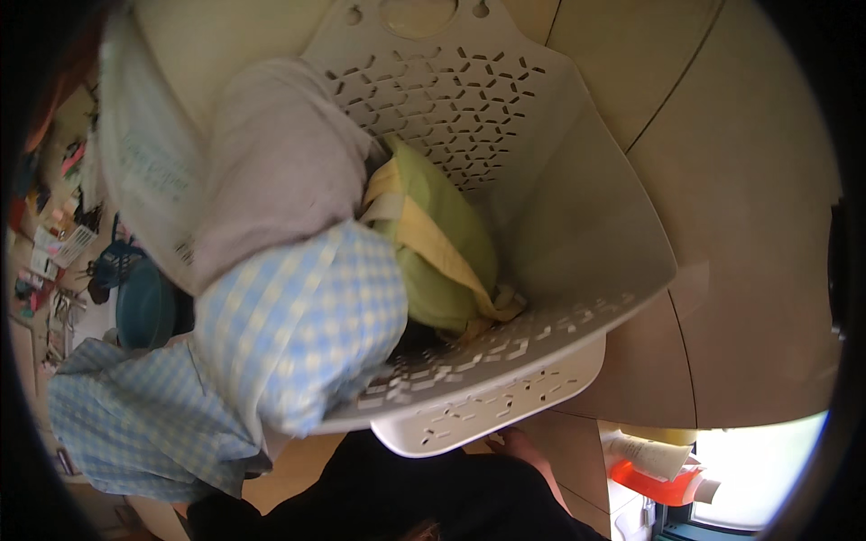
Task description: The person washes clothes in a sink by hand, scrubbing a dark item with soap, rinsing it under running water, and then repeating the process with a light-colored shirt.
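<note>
A large grey plastic laundry basket (595,223) with slotted walls fills the middle of the view. Inside it stands a green fabric item (446,237) with yellow straps. Over its left side bulges a blue-and-yellow gingham cloth (304,311), blurred, and a second gingham part (135,419) hangs outside at lower left. A pale pinkish-grey fabric bundle (277,149) lies above the gingham. My right hand (517,445) is low, beside the basket's underside; its fingers are mostly hidden. My left hand is out of sight behind the gingham; only a bit of skin shows below.
A white bag (149,149) bearing print hangs at left. Beyond it are a teal basin (144,304) and a cluttered surface (61,250). Large beige tiles (731,169) run along the right. An orange bottle (653,481) stands by a bright opening at lower right.
</note>
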`<action>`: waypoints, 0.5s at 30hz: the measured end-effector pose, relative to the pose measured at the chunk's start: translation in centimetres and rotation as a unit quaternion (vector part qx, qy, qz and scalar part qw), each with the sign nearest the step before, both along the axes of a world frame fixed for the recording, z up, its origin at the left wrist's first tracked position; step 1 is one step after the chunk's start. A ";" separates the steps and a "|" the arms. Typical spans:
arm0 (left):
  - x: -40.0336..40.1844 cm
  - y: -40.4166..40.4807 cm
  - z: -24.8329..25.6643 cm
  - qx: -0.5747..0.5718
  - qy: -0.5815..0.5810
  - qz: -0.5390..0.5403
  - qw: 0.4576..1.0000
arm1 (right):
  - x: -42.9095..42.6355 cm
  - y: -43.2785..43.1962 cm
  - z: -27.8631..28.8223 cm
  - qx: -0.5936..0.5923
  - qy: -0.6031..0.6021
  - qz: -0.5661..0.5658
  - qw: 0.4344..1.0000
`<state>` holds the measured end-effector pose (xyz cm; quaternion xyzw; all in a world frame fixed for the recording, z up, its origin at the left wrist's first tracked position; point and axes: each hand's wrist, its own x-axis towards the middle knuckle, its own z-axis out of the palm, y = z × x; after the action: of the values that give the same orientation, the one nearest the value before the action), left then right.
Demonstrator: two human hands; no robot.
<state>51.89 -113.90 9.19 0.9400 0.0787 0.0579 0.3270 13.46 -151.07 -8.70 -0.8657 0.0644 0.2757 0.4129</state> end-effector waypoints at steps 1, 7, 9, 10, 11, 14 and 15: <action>1.0 -0.5 -0.7 0.014 0.012 0.002 1.000 | -0.1 0.4 0.2 -0.008 0.008 -0.010 1.000; 3.3 -2.2 -3.9 0.055 0.051 -0.005 0.997 | 2.6 1.1 5.5 -0.064 0.053 -0.045 0.996; 3.8 -3.8 -5.1 0.045 0.054 -0.025 0.997 | 3.3 0.9 7.4 -0.076 0.053 -0.070 0.993; 3.8 -4.5 -5.3 0.043 0.049 -0.029 0.997 | 3.6 0.9 8.2 -0.080 0.048 -0.076 0.993; 3.7 -4.5 -5.4 0.038 0.048 -0.036 0.997 | 3.7 0.9 9.0 -0.083 0.045 -0.082 0.992; 3.2 -4.6 -5.2 -0.001 0.037 -0.052 0.998 | 4.2 1.1 11.0 -0.092 0.035 -0.087 0.991; 2.8 -4.5 -4.8 -0.013 0.031 -0.057 0.998 | 4.3 1.2 11.4 -0.091 0.031 -0.086 0.992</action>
<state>54.70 -118.43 4.38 0.9399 0.0359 0.0095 0.3394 17.78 -149.91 2.74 -0.8821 0.1757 0.2588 0.3523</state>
